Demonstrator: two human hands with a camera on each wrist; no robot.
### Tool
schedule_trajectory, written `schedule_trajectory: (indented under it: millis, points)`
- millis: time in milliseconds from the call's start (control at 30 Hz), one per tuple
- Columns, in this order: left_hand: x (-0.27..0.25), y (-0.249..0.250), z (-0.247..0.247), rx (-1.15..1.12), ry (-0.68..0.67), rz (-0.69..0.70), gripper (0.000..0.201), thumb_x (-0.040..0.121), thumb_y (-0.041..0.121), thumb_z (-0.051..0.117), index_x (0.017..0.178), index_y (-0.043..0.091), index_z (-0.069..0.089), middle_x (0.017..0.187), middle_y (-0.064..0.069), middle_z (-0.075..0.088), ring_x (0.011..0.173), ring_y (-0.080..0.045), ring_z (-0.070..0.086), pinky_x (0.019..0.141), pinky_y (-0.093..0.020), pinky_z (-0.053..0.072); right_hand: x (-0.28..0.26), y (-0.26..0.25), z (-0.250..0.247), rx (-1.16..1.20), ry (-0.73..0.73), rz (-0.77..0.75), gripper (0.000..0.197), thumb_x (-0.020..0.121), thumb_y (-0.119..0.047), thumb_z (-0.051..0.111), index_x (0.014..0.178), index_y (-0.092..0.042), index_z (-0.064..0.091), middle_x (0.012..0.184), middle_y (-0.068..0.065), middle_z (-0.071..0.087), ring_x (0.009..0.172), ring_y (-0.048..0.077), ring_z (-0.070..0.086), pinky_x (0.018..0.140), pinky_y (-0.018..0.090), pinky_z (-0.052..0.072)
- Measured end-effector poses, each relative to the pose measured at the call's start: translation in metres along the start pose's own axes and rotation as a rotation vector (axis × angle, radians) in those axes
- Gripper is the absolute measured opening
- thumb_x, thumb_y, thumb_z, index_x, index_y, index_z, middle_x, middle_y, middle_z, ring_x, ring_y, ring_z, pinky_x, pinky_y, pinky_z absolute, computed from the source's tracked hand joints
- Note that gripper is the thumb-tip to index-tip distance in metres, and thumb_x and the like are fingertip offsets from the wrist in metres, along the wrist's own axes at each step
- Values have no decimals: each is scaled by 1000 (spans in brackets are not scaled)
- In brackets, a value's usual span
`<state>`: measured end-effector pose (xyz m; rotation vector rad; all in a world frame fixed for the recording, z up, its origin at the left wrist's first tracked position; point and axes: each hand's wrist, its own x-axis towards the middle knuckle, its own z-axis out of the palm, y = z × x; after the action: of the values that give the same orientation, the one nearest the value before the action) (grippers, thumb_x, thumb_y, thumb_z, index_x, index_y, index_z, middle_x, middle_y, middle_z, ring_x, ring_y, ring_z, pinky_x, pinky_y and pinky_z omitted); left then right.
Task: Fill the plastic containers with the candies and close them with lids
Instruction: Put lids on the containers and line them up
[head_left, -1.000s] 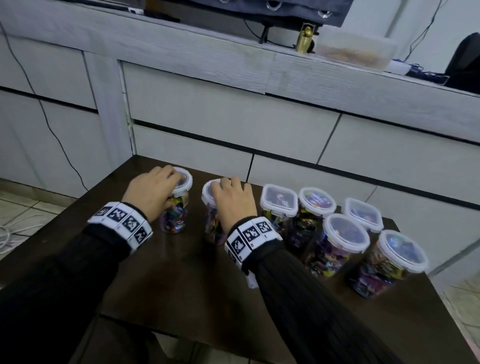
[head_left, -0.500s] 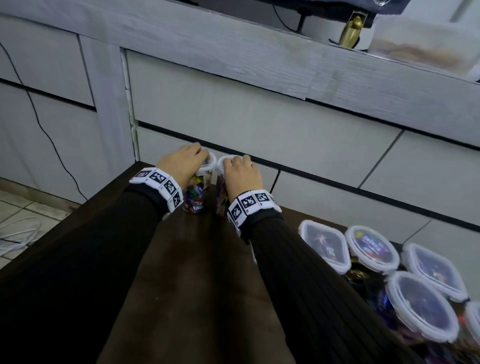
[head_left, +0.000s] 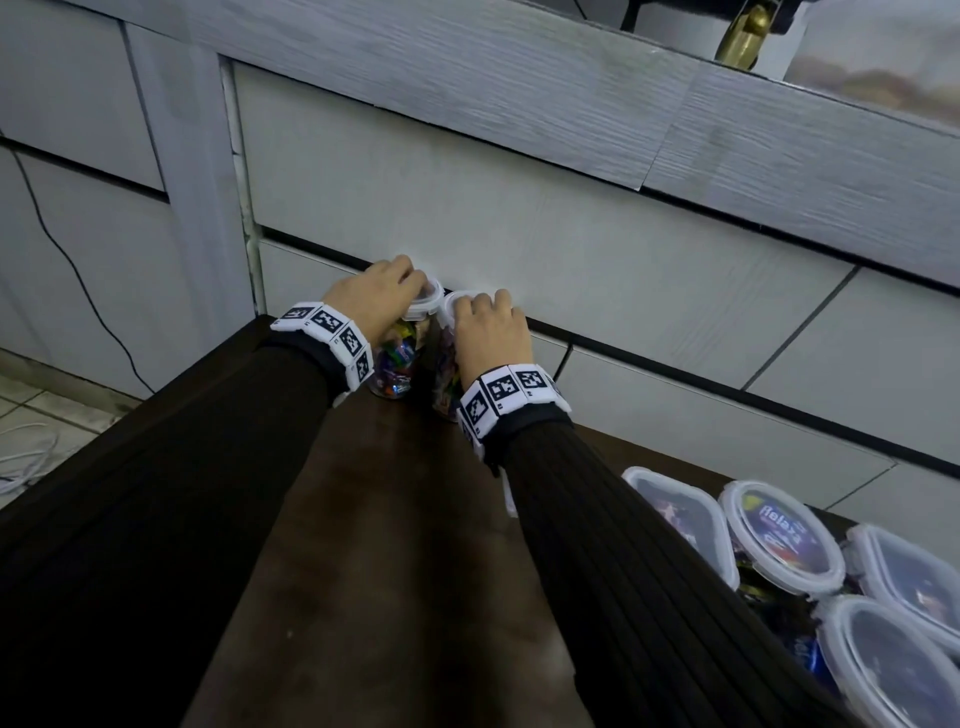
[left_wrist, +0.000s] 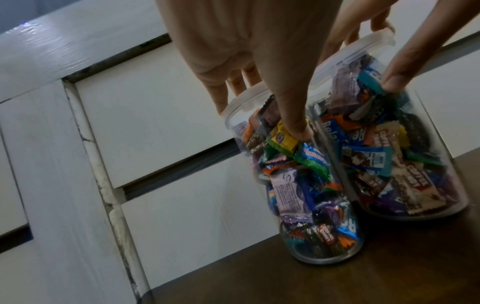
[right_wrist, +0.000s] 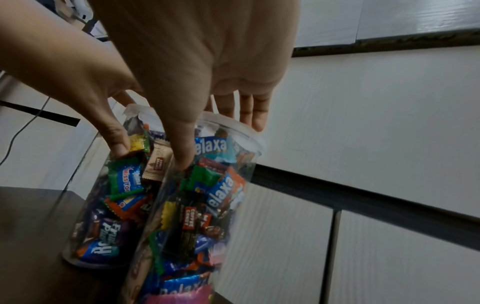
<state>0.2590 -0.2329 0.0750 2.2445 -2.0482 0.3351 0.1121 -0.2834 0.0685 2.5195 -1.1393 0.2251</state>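
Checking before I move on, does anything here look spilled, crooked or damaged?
Nothing spilled: both candy jars stand upright, lidded, gripped by left hand and right hand. Only the cabinet edge shows chipped paint.

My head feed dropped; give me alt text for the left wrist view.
The left hand grips a lidded jar of wrapped candies from above on a dark table. A second candy jar stands against it, held by the right hand.

Right hand (right_wrist: 197, 67) grips lidded candy jar (right_wrist: 197, 216) (second jar (right_wrist: 103, 216) beside).
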Motion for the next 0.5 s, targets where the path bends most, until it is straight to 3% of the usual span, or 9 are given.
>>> schedule_trajectory:
  millis: [100,167,233,300,400,500]
  points:
    - [1,1,2,-10,9,2,67,80,10,75,138,11,41,131,-11,42,120,-29,46,89,-43,50,-2,1,-2,-2,-15,-2,33,99,-11,33,130,-6,44,128,14,53,119,29,43,91,37,39]
    - [1,3,-1,-22,-13,1,68,80,13,75,139,12,40,135,-11,43,121,-30,48,97,-45,45,-4,0,-8,15,-44,-3,33,99,-10,33,130,-4,43,129,15,51,119,30,43,92,37,39]
    - [-3,7,-4,-30,-40,-12,70,83,20,72,143,12,36,142,-9,42,127,-28,46,110,-50,31,-8,0,-17,90,-58,28,34,97,-13,43,131,-5,42,133,16,45,119,30,46,93,37,41]
    - [-14,15,-7,-105,44,-28,61,88,22,65,142,11,38,145,-7,42,131,-27,44,114,-54,23,-16,2,-30,198,-76,58,46,91,-20,60,131,-6,41,136,15,41,119,31,48,93,38,43]
    - [-38,34,-14,-245,244,12,45,89,16,59,133,11,50,137,-8,51,126,-28,48,109,-47,33,-34,15,-53,250,-72,63,43,91,-22,59,129,-8,44,130,13,47,119,31,46,92,40,42]
    - [-65,63,-31,-293,241,140,37,89,20,60,124,9,56,129,-11,56,118,-30,53,98,-43,41,-59,44,-77,259,-93,104,31,92,-12,49,123,-6,49,124,16,50,115,35,48,90,43,44]
